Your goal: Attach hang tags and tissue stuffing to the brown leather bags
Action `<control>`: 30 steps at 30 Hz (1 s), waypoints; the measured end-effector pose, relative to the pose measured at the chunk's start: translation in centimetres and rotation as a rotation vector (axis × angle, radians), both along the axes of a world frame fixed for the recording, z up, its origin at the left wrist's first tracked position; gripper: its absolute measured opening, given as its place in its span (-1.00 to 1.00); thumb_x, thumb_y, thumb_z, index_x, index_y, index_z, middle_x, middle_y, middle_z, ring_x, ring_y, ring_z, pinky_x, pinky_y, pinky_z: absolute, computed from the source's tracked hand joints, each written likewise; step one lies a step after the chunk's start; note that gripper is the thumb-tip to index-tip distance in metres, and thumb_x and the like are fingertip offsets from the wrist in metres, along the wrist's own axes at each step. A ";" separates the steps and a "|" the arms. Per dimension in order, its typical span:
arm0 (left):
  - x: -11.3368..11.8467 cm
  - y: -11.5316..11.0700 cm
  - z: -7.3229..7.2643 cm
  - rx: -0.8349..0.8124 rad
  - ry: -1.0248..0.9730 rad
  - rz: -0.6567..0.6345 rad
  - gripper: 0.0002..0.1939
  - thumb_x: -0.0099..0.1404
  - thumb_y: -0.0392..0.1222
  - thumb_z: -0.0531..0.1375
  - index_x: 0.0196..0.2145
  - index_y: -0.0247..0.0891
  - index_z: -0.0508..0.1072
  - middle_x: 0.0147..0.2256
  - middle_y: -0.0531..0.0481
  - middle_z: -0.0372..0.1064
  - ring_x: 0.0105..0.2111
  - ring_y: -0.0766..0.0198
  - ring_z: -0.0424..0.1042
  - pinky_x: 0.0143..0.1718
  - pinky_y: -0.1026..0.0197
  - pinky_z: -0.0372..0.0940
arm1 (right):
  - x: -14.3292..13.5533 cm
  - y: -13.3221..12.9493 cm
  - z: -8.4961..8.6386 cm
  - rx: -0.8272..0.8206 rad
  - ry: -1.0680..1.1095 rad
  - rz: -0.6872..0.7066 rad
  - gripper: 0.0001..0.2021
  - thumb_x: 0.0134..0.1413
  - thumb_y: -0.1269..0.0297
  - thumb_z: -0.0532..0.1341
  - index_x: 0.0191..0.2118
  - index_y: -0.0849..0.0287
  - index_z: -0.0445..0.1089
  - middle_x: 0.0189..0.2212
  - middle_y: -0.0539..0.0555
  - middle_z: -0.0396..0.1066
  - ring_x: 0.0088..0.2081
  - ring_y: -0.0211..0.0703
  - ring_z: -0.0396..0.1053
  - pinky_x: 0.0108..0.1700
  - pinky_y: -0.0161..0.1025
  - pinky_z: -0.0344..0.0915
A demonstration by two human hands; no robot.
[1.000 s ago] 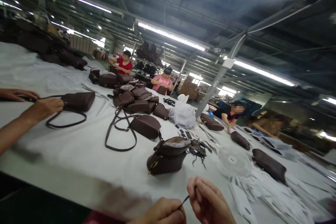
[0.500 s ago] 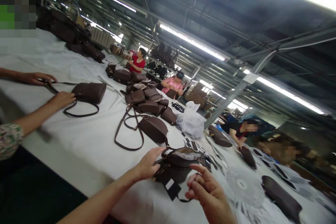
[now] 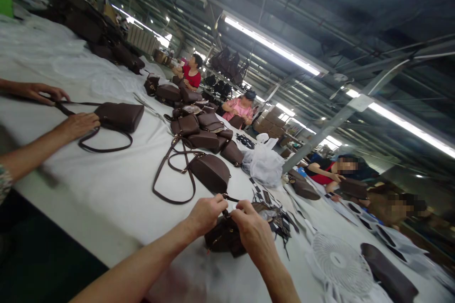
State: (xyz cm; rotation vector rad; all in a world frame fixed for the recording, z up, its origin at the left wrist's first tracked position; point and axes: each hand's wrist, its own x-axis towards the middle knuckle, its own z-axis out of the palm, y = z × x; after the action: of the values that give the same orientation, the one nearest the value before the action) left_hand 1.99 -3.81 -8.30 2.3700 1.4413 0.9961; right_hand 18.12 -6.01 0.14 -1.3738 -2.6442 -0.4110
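Just in front of me, a dark brown bag (image 3: 222, 237) lies on the white-covered table (image 3: 142, 213). My left hand (image 3: 209, 211) pinches a dark strap at the bag's top left. Close beside it, the bent fingers of my right hand (image 3: 248, 220) are closed on the same strap area and hide part of the bag. Beyond my hands sits another brown bag (image 3: 210, 172), its long strap (image 3: 156, 177) looped on the cloth to the left. Dark tags (image 3: 280, 222) lie bunched right of my right hand.
At the left, another person's hands (image 3: 76, 125) hold a strap near a brown bag (image 3: 122, 116). Ahead are piled brown bags (image 3: 204, 139) and a white plastic bag (image 3: 263, 163). A white fan (image 3: 341, 262) stands at the right. Several people work farther back.
My hands have come together over the bag, and my right hand has moved left and closed. The bag's open top and hanging black tag are now out of sight. The view has shifted slightly.
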 end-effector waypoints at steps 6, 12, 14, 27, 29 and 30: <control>0.4 -0.4 0.0 -0.118 -0.167 0.170 -0.73 0.30 -0.38 -0.03 -0.22 -0.17 0.42 -0.31 -0.07 0.38 -0.34 0.17 0.39 -0.33 0.23 0.19 | -2.5 0.4 1.4 0.000 -0.277 -0.116 -0.81 0.22 0.46 0.10 -0.35 0.13 0.43 -0.32 0.06 0.40 -0.35 -0.22 0.41 -0.48 -0.32 0.03; 1.4 -0.8 -1.3 -0.302 -0.444 0.196 -0.77 0.25 -0.35 0.00 -0.24 -0.16 0.40 -0.45 0.03 0.40 -0.40 0.20 0.39 -0.37 0.26 0.12 | -4.1 0.9 3.0 -0.070 -0.401 -0.085 -0.78 0.20 0.50 0.09 -0.32 0.19 0.48 -0.35 0.14 0.44 -0.32 -0.11 0.45 -0.45 -0.28 0.10; 1.7 -0.8 -1.6 -0.336 -0.624 0.164 -0.82 0.21 -0.35 0.01 -0.32 -0.17 0.38 -0.52 0.09 0.35 -0.45 0.25 0.36 -0.41 0.28 0.11 | -4.4 1.2 2.8 -0.094 -0.410 -0.081 -0.77 0.22 0.49 0.08 -0.30 0.19 0.49 -0.34 0.14 0.45 -0.34 -0.12 0.45 -0.45 -0.29 0.10; 2.3 0.3 -2.6 -0.570 -1.295 0.052 -0.92 0.06 -0.25 0.10 -0.40 -0.23 0.31 -0.69 0.22 0.15 -0.65 0.40 0.15 -0.57 0.35 0.00 | -2.1 2.5 2.1 -0.184 -0.018 -0.038 -0.80 0.23 0.31 0.13 -0.34 0.07 0.50 -0.34 -0.02 0.45 -0.30 -0.27 0.39 -0.35 -0.36 0.09; 2.3 0.2 -2.6 -0.576 -1.312 0.047 -0.92 0.06 -0.24 0.11 -0.42 -0.23 0.32 -0.69 0.23 0.13 -0.65 0.41 0.15 -0.57 0.36 0.00 | -2.3 2.4 1.7 -0.162 -0.021 -0.030 -0.79 0.24 0.29 0.12 -0.33 0.07 0.50 -0.32 -0.02 0.43 -0.31 -0.28 0.38 -0.36 -0.37 0.08; 2.3 0.2 -2.6 -0.581 -1.318 0.045 -0.92 0.05 -0.24 0.12 -0.42 -0.23 0.32 -0.70 0.23 0.13 -0.65 0.41 0.14 -0.57 0.36 -0.01 | -2.4 2.3 1.5 -0.146 -0.026 -0.031 -0.79 0.25 0.29 0.11 -0.34 0.07 0.49 -0.31 -0.02 0.42 -0.32 -0.28 0.37 -0.36 -0.37 0.07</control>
State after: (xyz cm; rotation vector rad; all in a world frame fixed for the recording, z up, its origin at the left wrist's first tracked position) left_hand 4.27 -3.62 -10.91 0.8501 0.9686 1.4261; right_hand 15.69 -3.68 1.61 -1.4609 -2.7255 -0.2444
